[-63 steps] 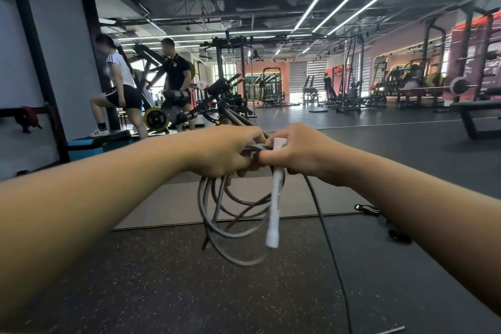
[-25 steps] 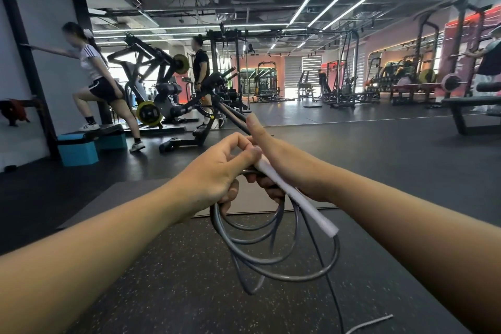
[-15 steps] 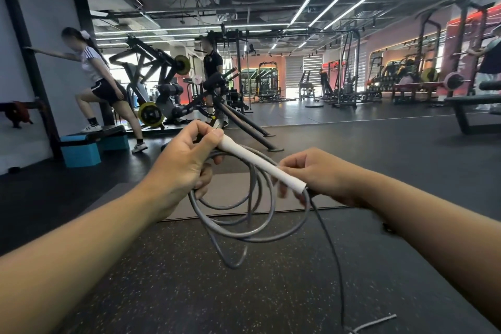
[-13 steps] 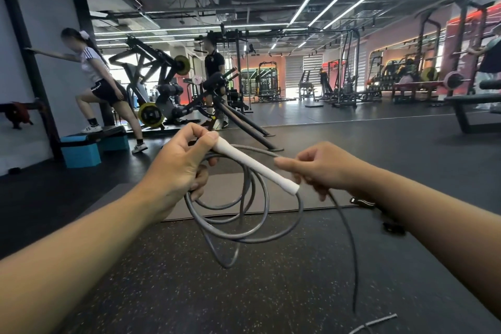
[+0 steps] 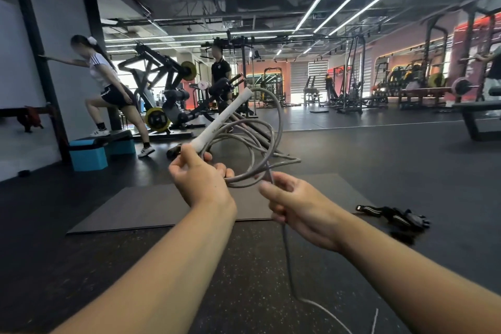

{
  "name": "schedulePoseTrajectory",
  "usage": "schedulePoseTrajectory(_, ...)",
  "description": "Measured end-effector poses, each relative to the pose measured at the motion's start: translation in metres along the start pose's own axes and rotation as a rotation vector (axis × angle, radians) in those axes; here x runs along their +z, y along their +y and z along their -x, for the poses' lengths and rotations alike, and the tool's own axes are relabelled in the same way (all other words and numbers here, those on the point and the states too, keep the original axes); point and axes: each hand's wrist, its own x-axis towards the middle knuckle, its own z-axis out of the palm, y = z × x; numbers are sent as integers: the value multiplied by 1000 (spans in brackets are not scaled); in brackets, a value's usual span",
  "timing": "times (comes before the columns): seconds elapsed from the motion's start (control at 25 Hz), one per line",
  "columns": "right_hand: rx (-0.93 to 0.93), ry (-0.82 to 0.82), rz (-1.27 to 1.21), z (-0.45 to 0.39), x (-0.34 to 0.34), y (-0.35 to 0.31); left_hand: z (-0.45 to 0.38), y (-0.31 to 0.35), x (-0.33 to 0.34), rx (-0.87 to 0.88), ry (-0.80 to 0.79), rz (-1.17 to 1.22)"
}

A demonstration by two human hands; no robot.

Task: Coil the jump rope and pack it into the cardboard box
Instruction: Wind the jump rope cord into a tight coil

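While the left hand grips the lower end of the white handle together with several grey loops of the jump rope, the right hand pinches the loose strand just beside the coil. That strand trails down to the dark floor. Black straps lie on the floor to the right, near a grey mat.

Grey mat on floor, black gloves beside it
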Motion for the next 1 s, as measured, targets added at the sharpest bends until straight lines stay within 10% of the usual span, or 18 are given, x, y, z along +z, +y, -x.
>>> schedulePoseTrajectory(0.44,-71,315,-82,-29,46,-23,26,-20,-13,-124,157,-36)
schedulePoseTrajectory(0.76,-113,279,319,-29,10,-54,14,-9,-57,-259,116,-699)
schedulePoseTrajectory(0.88,-117,210,465,-28,3,-65,26,23,-49,488,-98,-1018)
schedulePoseTrajectory(1.0,-93,92,662,-29,2,-72,18,56,-9,1362,-645,-1311)
